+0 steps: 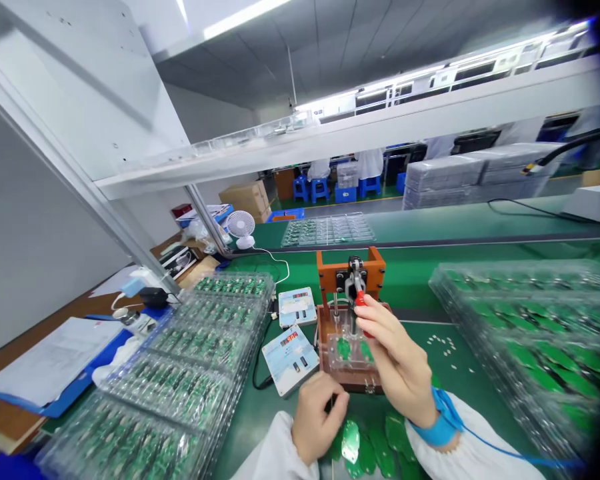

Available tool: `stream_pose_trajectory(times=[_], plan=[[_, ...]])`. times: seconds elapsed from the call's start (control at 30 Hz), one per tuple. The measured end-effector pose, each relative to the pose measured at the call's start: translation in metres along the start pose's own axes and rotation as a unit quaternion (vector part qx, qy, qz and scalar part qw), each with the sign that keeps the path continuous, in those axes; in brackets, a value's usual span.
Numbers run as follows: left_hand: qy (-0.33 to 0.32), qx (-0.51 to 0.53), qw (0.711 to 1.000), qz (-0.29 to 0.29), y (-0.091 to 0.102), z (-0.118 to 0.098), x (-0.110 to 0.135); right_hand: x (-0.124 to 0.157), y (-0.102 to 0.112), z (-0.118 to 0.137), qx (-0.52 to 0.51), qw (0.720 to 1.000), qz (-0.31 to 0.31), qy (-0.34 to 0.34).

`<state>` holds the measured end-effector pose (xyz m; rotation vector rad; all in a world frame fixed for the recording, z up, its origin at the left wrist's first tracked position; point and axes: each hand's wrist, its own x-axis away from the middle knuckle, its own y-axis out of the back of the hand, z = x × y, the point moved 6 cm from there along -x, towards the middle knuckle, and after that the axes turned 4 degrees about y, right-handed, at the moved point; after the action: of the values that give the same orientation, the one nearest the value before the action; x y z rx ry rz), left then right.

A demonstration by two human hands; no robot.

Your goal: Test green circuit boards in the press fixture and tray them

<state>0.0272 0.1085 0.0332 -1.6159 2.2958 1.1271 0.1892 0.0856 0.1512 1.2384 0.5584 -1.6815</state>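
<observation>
My right hand (397, 357) is wrapped around the red handle (361, 299) of a toggle clamp. The clamp (355, 270) is mounted on a test fixture (376, 268) with an orange-brown frame. Under it, small green circuit boards (344, 348) lie in the clear plate (334, 360) of the fixture. My left hand (320, 415) rests curled just in front of the fixture's left corner, thumb and forefinger drawn together, with nothing visible in them. Loose green boards (375, 448) lie on the bench between my wrists. A blue strap (443, 423) circles my right wrist.
Two meter boxes (290, 360) with red digits stand left of the fixture. Clear trays of boards are stacked at left (180, 363) and right (530, 333). Small white bits (443, 343) lie right of the fixture. A fan (241, 225) and another tray (327, 230) stand behind.
</observation>
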Motion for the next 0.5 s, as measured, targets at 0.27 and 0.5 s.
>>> stream_pose_trajectory(times=[0.27, 0.5], plan=[[0.135, 0.099, 0.962, 0.218, 0.024, 0.005, -0.028, -0.01, 0.012, -0.005, -0.034, 0.998, 0.043, -0.002], [0.168, -0.199, 0.937, 0.234, 0.07, 0.069, -0.085, -0.012, 0.013, -0.005, -0.045, 0.998, 0.046, -0.007]])
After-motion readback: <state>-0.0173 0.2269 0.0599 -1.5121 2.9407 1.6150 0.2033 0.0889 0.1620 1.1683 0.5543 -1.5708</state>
